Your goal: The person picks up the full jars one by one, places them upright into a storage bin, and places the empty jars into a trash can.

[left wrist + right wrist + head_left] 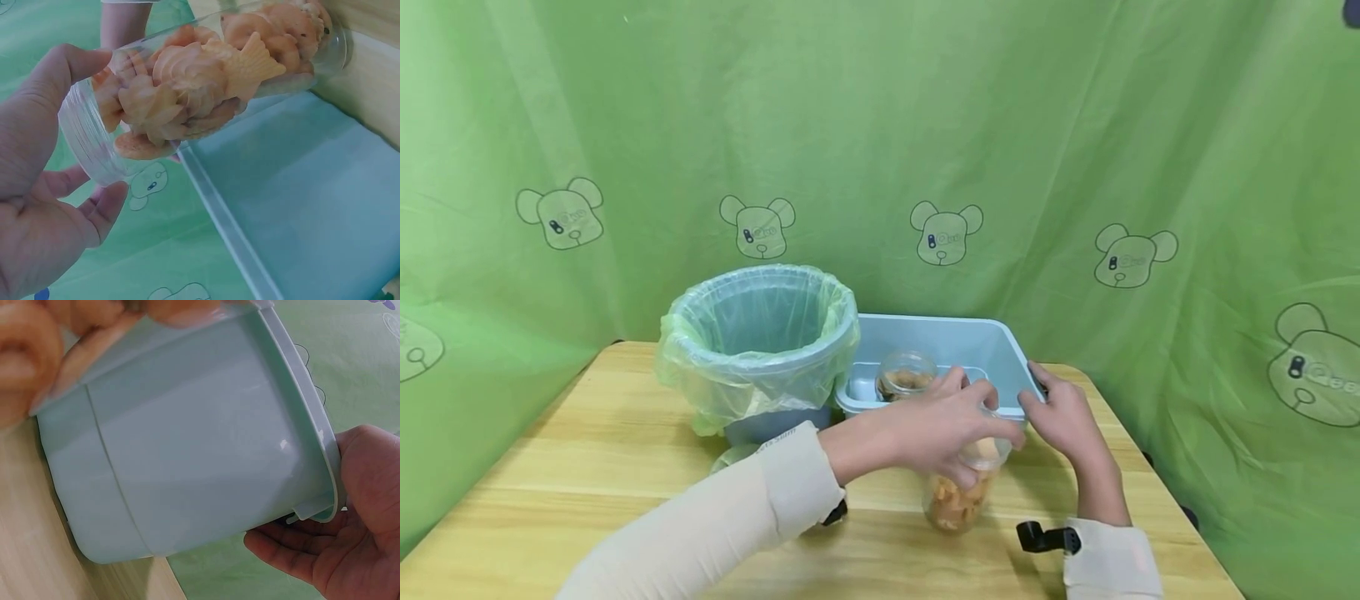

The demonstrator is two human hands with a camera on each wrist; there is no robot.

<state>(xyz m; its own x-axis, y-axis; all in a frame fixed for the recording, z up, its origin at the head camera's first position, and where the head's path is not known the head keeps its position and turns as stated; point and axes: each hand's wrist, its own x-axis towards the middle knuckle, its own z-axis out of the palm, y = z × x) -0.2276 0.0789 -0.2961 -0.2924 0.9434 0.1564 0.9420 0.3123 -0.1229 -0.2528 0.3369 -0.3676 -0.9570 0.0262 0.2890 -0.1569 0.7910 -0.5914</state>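
In front of the light-blue tub (932,332) | I saw the clear cookie jar (957,504) | fingers of the left hand (951,429) clamped its upper end | fingers of the right hand (1064,417) gripped the tub's corner

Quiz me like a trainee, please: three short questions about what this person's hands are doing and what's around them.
1. Which hand grips the jar of cookies?
2. True or false: a second jar stands inside the blue tub.
3. What lines the blue bin? A) newspaper B) a green plastic bag C) a towel

Key:
1. The left hand.
2. True.
3. B
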